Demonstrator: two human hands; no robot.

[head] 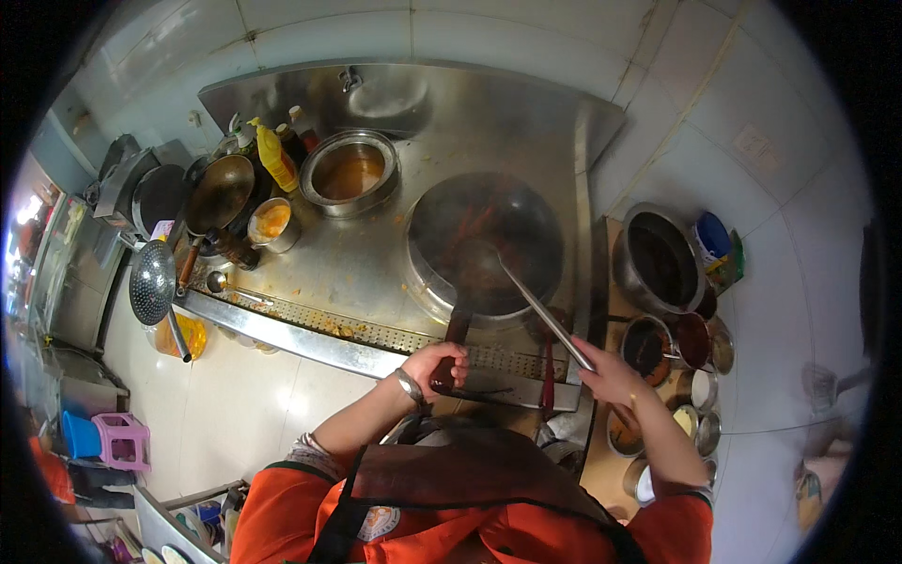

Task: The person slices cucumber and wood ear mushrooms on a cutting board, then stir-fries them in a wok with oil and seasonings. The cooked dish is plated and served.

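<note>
A dark wok (437, 225) sits over the burner on the stainless steel range. My left hand (438, 365) is closed around its dark handle (459, 326), and a metal bracelet (407, 384) is on that wrist. My right hand (612, 375) grips a long-handled metal cooking utensil, likely a ladle (541, 305). Its working end reaches into the wok and is blurred by steam. Reddish strips of food (480, 220) lie on the wok's far inner side; haze hides their detail.
Left of the wok are a metal pot of brownish liquid (350, 175), a metal cup of yellow-orange contents (272, 222), a second wok (222, 190) and a perforated strainer (152, 282). A large pot (659, 261) and several seasoning bowls (645, 345) line the right side. A drain grate (338, 328) edges the range.
</note>
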